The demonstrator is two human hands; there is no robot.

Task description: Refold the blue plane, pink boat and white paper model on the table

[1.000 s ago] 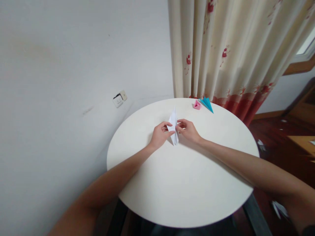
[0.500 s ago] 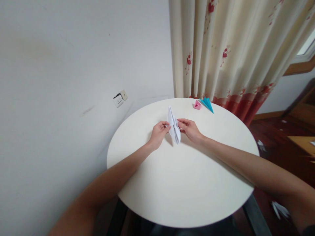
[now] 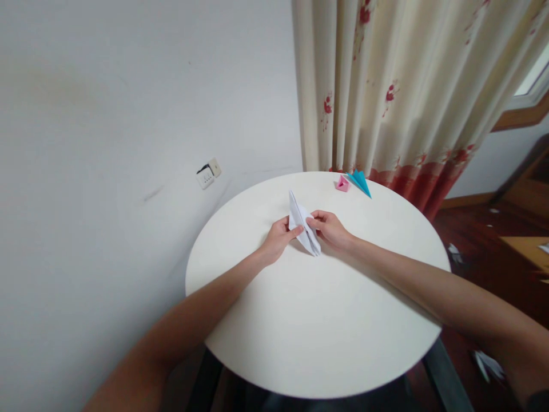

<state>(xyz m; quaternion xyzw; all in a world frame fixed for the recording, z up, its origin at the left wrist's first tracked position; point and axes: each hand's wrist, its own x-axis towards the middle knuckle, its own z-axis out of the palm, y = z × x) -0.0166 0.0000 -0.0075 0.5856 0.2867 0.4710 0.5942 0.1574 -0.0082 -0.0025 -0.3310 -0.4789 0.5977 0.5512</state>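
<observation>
Since 0.5 s ago, the folded white paper has tilted lower toward the worktop, still pinched by left hand and right hand.

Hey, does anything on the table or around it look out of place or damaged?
Nothing on the table. Both hands hold the white paper; pink and blue folds sit at the far edge. The wall socket hangs crooked.

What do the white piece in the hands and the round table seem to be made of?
White folded piece: looks like thin matte paper, with sharp creases and pointed ends, pinched by the left hand and right hand. Round table: smooth off-white top, probably painted or laminated board; faint sheen, no grain visible.
</observation>
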